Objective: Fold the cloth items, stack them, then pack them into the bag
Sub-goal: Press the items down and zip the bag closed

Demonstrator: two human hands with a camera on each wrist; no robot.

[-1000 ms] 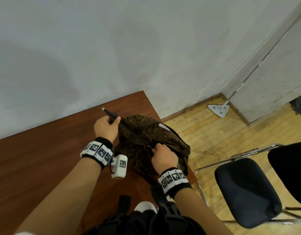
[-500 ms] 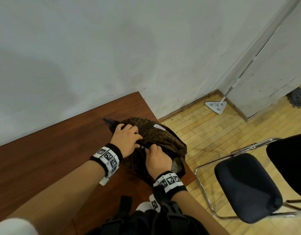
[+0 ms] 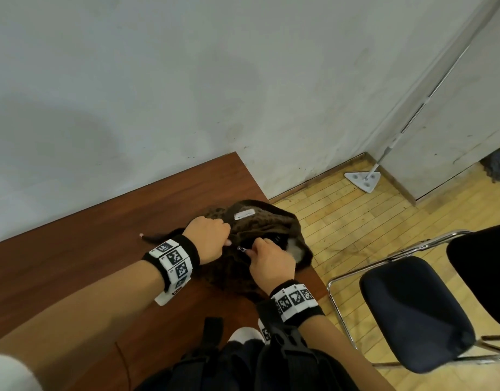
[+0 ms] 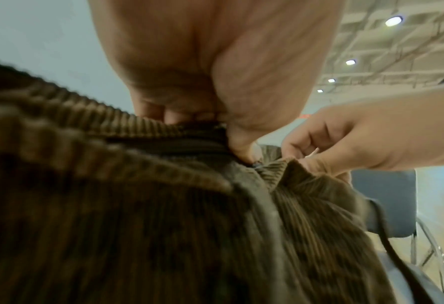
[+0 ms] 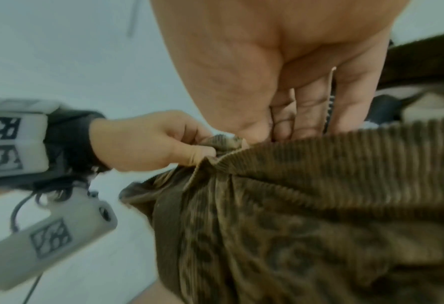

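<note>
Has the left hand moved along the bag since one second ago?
Yes. The left hand left the bag's far strap end near the wall and came toward the right hand, at the zipper.

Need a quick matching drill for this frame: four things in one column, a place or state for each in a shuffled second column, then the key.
Things
1. bag
2. left hand
3. right hand
4. chair

Places or states
A. stands on the wooden floor, right of the table
B. pinches the zipper pull
C. lies on the table near its right edge, brown and spotted
D. grips the bag's fabric beside the zipper

Pairs: 1-C, 2-D, 3-B, 4-A
</note>
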